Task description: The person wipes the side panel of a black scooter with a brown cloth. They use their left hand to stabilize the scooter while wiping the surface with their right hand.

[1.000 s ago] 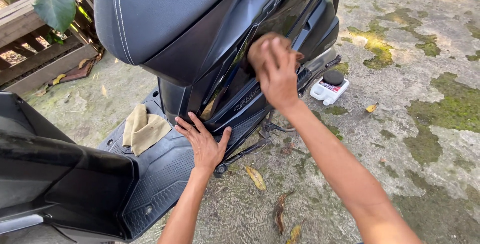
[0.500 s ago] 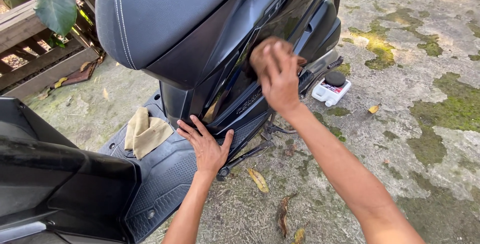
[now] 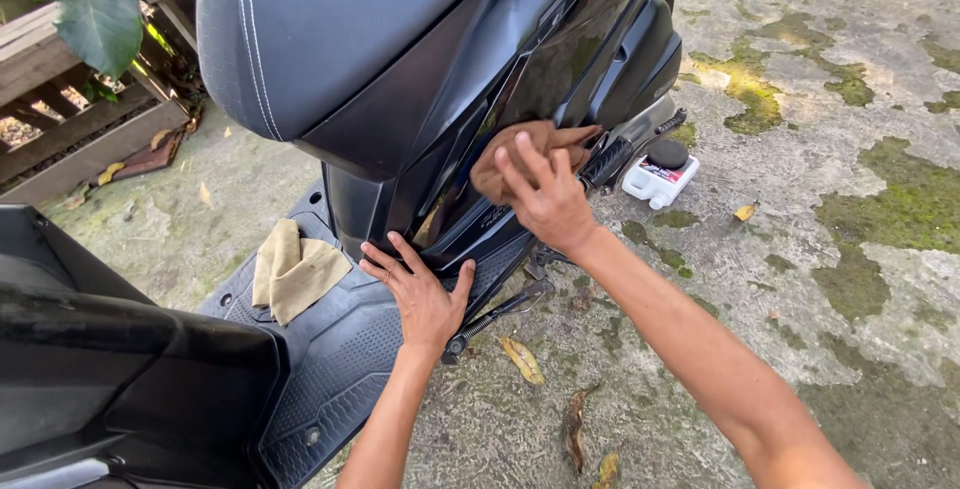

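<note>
The right hand (image 3: 545, 194) is pressing a brown rag (image 3: 520, 149) on the scooter's glossy black panel (image 3: 560, 59); the left hand (image 3: 422, 294), open flat, is bracing at seven o'clock. Polishing looks midway.

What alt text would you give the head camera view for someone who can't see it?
A right hand presses a brown cloth against a black scooter's side panel, while the left hand rests flat on the footboard. A tan cloth lies on the footboard, and a small white bottle lies on mossy concrete.
</note>
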